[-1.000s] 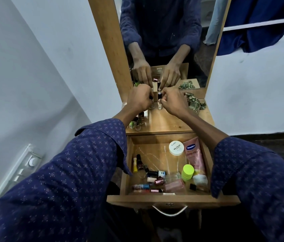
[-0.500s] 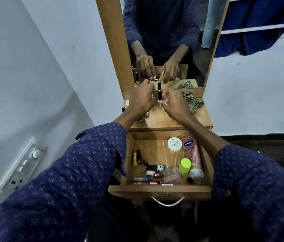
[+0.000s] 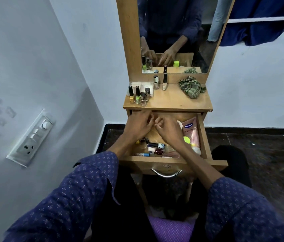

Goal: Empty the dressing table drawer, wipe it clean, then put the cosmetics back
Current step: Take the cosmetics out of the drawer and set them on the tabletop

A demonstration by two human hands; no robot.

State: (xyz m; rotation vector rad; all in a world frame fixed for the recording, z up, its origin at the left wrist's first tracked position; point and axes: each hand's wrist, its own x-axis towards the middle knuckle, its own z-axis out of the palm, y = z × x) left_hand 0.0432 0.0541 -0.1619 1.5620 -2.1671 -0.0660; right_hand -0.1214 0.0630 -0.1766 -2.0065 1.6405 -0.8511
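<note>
Over the open drawer: left hand and right hand, both down from the tabletop a second ago, fingers loosely curled, grasping nothing visible. 2 bottles now stand by the mirror; remaining cosmetics await removal.

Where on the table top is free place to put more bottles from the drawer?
The widest bare patch is the middle and front of the table top, between the nail polish cluster at the left and the green cloth at the right. The back edge by the mirror holds two bottles. The left corner is crowded.
</note>
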